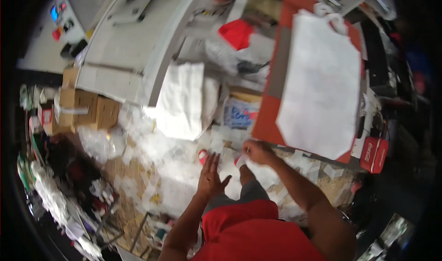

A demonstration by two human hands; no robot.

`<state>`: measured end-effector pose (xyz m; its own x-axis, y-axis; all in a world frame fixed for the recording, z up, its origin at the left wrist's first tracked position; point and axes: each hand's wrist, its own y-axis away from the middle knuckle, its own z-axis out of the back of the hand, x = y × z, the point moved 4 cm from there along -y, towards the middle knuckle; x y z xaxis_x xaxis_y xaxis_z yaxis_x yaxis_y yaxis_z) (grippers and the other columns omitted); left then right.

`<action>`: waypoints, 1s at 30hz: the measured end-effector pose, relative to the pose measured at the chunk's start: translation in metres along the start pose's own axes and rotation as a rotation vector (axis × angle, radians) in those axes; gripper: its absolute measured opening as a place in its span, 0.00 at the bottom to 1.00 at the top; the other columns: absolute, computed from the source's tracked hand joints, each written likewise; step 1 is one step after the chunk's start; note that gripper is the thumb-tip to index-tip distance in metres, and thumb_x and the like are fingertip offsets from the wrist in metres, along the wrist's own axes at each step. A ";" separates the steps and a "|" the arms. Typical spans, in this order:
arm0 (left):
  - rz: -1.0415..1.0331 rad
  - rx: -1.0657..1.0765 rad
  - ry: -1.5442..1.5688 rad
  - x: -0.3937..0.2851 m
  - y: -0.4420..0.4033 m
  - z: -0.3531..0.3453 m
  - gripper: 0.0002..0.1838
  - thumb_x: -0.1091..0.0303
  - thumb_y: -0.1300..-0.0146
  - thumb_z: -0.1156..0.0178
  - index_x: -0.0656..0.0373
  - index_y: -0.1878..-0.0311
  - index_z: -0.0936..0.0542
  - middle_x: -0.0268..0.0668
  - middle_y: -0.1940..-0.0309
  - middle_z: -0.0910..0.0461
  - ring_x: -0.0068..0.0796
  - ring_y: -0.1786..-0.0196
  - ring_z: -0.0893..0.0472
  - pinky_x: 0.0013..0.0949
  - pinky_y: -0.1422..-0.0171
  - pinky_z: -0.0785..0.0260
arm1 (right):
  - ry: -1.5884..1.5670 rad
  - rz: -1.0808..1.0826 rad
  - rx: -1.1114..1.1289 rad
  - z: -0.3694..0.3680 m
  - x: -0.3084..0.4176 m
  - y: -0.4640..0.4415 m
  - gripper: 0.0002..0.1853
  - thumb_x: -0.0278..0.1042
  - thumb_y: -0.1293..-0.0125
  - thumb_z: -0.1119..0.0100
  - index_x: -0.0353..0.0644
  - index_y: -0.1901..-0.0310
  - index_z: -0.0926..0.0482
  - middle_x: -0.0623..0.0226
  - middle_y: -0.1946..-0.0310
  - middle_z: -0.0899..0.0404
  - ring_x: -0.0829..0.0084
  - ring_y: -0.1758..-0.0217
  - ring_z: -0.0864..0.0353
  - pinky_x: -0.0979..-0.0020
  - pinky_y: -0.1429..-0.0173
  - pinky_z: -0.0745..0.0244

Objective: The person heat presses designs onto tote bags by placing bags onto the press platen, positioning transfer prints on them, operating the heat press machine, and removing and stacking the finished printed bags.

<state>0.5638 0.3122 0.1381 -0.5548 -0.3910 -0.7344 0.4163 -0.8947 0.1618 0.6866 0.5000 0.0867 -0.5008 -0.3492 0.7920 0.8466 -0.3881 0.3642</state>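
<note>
My left hand (pixel 210 180) is raised in front of my body with its fingers extended and the thumb apart; nothing is in it. My right hand (pixel 258 152) is closed near the lower left corner of a red board (pixel 267 118), and a small whitish bit shows at its fingers, too blurred to name. On the board lies a large white cloth piece (pixel 320 86) with clipped lower corners. Ahead of my left hand, a stack of white fabric (pixel 182 100) hangs at the edge of the grey table (pixel 119 44).
Cardboard boxes (pixel 78 107) and a clear plastic bag (pixel 101 142) stand at the left. White scraps (pixel 170 169) cover the floor. A red Coca-Cola box (pixel 374 154) is at the right. Red cloth (pixel 236 34) lies beyond a blue-and-white packet (pixel 240 113).
</note>
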 end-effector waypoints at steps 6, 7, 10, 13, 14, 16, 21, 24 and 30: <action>-0.148 0.478 0.312 -0.177 -0.083 0.027 0.07 0.70 0.39 0.36 0.61 0.60 0.17 0.43 0.67 0.16 0.33 0.65 0.15 0.34 0.60 0.24 | -0.214 -0.177 -0.024 0.139 0.076 0.181 0.25 0.45 0.44 0.29 0.40 0.49 0.24 0.55 0.59 0.18 0.55 0.56 0.17 0.61 0.51 0.23; -0.248 0.414 0.250 -0.200 -0.102 0.039 0.07 0.70 0.38 0.36 0.62 0.60 0.17 0.40 0.70 0.16 0.29 0.68 0.17 0.32 0.63 0.25 | -0.171 -0.214 -0.050 0.166 0.075 0.203 0.23 0.43 0.43 0.29 0.41 0.50 0.24 0.56 0.57 0.19 0.59 0.55 0.17 0.62 0.51 0.23; -0.211 0.300 0.186 -0.229 -0.165 0.043 0.10 0.68 0.38 0.35 0.63 0.57 0.19 0.41 0.75 0.19 0.23 0.71 0.19 0.30 0.67 0.28 | -0.190 -0.151 -0.397 0.240 0.034 0.242 0.18 0.34 0.41 0.31 0.41 0.50 0.25 0.61 0.59 0.20 0.70 0.58 0.19 0.67 0.52 0.24; -0.195 0.034 0.371 -0.241 -0.229 0.022 0.19 0.70 0.41 0.35 0.64 0.47 0.24 0.41 0.73 0.17 0.27 0.71 0.17 0.30 0.65 0.27 | -0.416 -0.079 -0.908 0.306 0.003 0.249 0.15 0.28 0.39 0.34 0.39 0.51 0.25 0.68 0.65 0.20 0.76 0.62 0.21 0.73 0.54 0.25; -0.205 0.030 0.367 -0.247 -0.246 0.014 0.19 0.70 0.41 0.35 0.64 0.47 0.24 0.41 0.73 0.17 0.27 0.71 0.17 0.30 0.65 0.27 | -0.396 -0.149 -0.996 0.326 0.004 0.249 0.15 0.28 0.39 0.35 0.38 0.52 0.25 0.68 0.64 0.20 0.77 0.62 0.22 0.74 0.53 0.25; -0.133 -0.133 0.309 -0.257 -0.272 0.007 0.20 0.69 0.41 0.36 0.64 0.46 0.23 0.43 0.71 0.16 0.32 0.69 0.16 0.35 0.63 0.25 | -0.377 -0.119 -1.142 0.339 -0.023 0.232 0.15 0.28 0.39 0.35 0.38 0.51 0.25 0.65 0.62 0.20 0.75 0.60 0.22 0.72 0.52 0.25; -0.181 -0.206 0.169 -0.271 -0.308 -0.013 0.22 0.69 0.42 0.36 0.64 0.44 0.24 0.44 0.71 0.16 0.35 0.69 0.16 0.37 0.60 0.24 | -0.055 -0.021 -1.312 0.330 -0.021 0.184 0.17 0.26 0.41 0.37 0.37 0.50 0.26 0.55 0.53 0.24 0.63 0.52 0.23 0.63 0.46 0.27; -0.185 -0.207 0.096 -0.277 -0.312 -0.014 0.23 0.69 0.42 0.36 0.65 0.43 0.26 0.44 0.68 0.17 0.36 0.67 0.16 0.37 0.59 0.24 | 0.301 0.074 -1.286 0.328 0.017 0.173 0.19 0.26 0.44 0.38 0.38 0.50 0.25 0.54 0.48 0.28 0.54 0.44 0.29 0.57 0.41 0.31; -0.515 -0.398 -0.120 -0.280 -0.277 -0.006 0.27 0.69 0.43 0.37 0.62 0.39 0.28 0.51 0.48 0.24 0.51 0.44 0.25 0.45 0.40 0.31 | 0.476 -0.088 -1.106 0.322 0.002 0.154 0.23 0.32 0.45 0.37 0.43 0.45 0.25 0.60 0.41 0.31 0.53 0.37 0.35 0.51 0.37 0.37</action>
<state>0.6085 0.6708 0.2949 -0.8209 0.0232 -0.5706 0.2981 -0.8348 -0.4628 0.8742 0.7142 0.3025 -0.7621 -0.4742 0.4409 0.3108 -0.8652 -0.3934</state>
